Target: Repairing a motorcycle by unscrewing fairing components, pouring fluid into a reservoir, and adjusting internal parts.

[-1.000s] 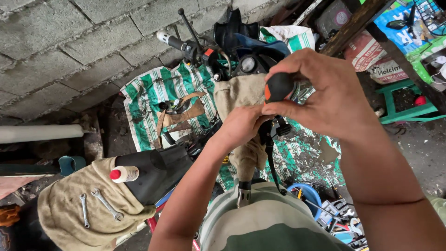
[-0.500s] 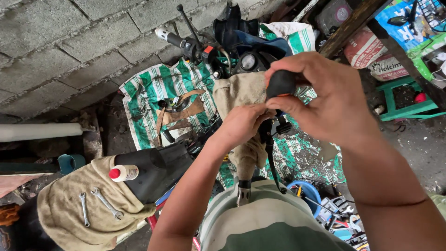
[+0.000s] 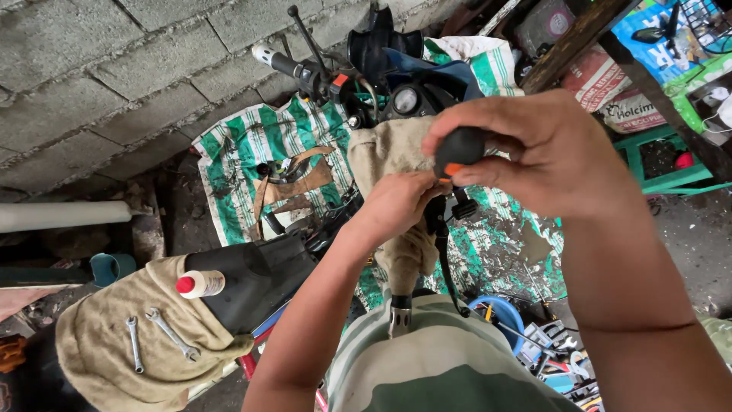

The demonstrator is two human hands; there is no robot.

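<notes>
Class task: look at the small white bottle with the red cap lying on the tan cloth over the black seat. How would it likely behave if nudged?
The small white bottle with the red cap lies on its side, so its round body would probably roll. The rumpled tan cloth may slow it. It looks like light plastic, likely easy to shift.

screwdriver (image 3: 457,151): I see a black handle with an orange band, upright, tip hidden below | held at about 1 o'clock from frame centre, over the beige cloth | beige cloth (image 3: 390,156): tan rag draped over the motorcycle's middle, hanging toward 6 o'clock, just under the screwdriver handle
</notes>
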